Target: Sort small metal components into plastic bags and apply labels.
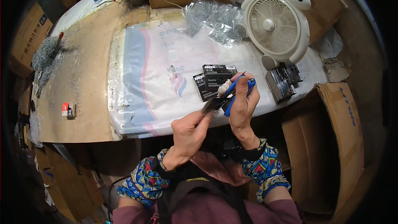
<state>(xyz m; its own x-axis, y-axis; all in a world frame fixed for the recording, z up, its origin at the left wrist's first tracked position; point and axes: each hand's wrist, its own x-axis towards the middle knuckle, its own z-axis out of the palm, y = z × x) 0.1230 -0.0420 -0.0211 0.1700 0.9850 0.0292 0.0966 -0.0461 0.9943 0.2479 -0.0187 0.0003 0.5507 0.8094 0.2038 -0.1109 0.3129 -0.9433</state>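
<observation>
Both hands meet over the near edge of the table. My right hand (pixel 243 110) is closed around a blue-handled hand tool (pixel 230 107); whether it is pliers or scissors I cannot make out. Something white and lumpy (pixel 224 87) shows beside the tool, by the fingers. Between thumb and fingers, my left hand (pixel 190 135) pinches a flat dark piece (pixel 212 105), which reaches up to the tool. Just beyond the hands lie black printed cards (pixel 219 76), partly overlapping. My fingers hide part of the tool and of the dark piece.
A white fan (pixel 271 25) stands at the back right, beside crumpled clear plastic (pixel 213 20). Small dark boxes (pixel 281 85) are stacked at right. An open carton (pixel 342 128) stands below. Wire-like grey tangle (pixel 46 54) and a small red-white box (pixel 65 109) lie left.
</observation>
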